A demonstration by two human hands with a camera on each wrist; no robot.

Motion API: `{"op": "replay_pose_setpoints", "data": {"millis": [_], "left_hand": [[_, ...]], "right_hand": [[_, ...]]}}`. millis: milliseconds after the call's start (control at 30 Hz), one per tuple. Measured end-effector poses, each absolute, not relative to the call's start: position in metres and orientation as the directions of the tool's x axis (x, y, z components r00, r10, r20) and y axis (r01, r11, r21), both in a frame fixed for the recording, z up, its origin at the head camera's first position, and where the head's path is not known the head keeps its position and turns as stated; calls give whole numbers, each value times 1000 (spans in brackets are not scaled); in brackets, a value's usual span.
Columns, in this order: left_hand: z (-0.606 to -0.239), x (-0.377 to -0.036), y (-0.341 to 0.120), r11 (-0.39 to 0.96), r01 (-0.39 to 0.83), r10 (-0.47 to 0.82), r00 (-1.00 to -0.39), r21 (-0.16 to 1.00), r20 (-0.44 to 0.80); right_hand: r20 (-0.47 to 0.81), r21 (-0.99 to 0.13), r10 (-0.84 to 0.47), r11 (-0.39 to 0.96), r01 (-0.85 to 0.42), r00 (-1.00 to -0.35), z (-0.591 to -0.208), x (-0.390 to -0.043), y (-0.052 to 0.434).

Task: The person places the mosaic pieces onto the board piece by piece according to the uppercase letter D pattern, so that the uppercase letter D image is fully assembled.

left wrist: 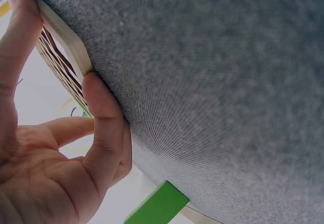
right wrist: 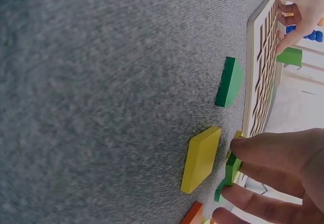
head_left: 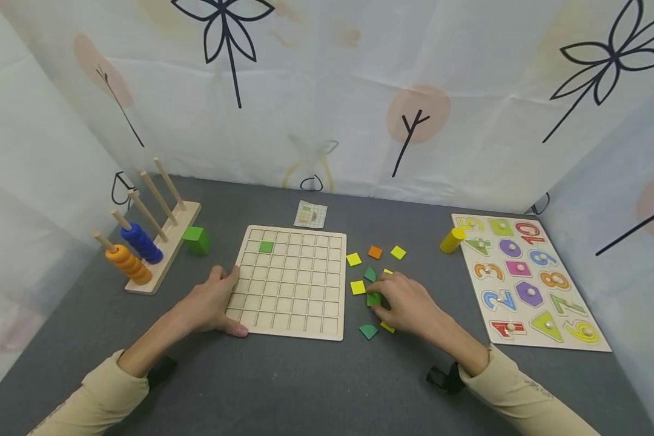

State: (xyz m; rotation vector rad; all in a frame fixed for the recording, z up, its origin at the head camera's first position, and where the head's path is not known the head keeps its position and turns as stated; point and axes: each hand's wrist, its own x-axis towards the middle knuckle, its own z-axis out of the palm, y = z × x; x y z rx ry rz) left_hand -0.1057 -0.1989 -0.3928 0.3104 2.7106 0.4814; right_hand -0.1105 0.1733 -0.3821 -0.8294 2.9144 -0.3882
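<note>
Your left hand (head_left: 211,303) rests at the left edge of the grid board (head_left: 291,281), in the middle of the head view. Its thumb lies along the near left corner and its fingers (left wrist: 104,117) curl against the board's edge, so it grips the board there; the left wrist view shows thumb and fingertip pressed to the thin wooden rim.

Your right hand (head_left: 409,303) sits just right of the board, lower centre of the frame, among the loose tiles. Its fingers (right wrist: 268,150) pinch a small green tile (head_left: 373,298). In the right wrist view the tile stands on edge between thumb and fingertips, its long axis roughly upright in that picture, but the shape is mostly hidden, so I cannot tell which way it points.

The board lies flat on the grey desk (head_left: 305,387), its long side running left to right across the frame. One green square (head_left: 266,246) sits in a cell near its upper left corner.

Around your right hand: yellow tiles (head_left: 357,287) just left of it, a green quarter-round (head_left: 367,330) below it, an orange tile (head_left: 375,252) above.

At the left of the frame stands a peg rack (head_left: 166,242) with blue and orange rings, a green block (head_left: 197,240) beside it. At the right lies a number puzzle (head_left: 528,281), with a yellow cylinder (head_left: 452,240) near its upper left corner. A small card (head_left: 310,214) lies above the board.
</note>
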Motion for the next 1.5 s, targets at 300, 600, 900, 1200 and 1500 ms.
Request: {"op": "replay_pose_setpoints", "data": {"millis": [300, 600, 900, 1200, 1500], "left_hand": [[-394, -104, -200, 916, 147, 274, -909, 372, -314], [-393, -102, -199, 913, 150, 277, -911, 380, -307], [-393, -104, -199, 909, 153, 283, -909, 386, -305], [-393, -103, -199, 906, 144, 281, -908, 399, -310], [-392, -104, -199, 906, 143, 280, -908, 399, -310]], "right_hand": [[22, -251, -534, 816, -521, -845, -379, -112, 163], [34, -289, -540, 800, -526, -841, -373, -119, 145], [50, -334, -557, 773, -539, -829, -368, -125, 127], [72, -361, -575, 747, -558, -815, -369, -133, 112], [29, -406, -581, 737, -540, -814, -370, -145, 91]]}}
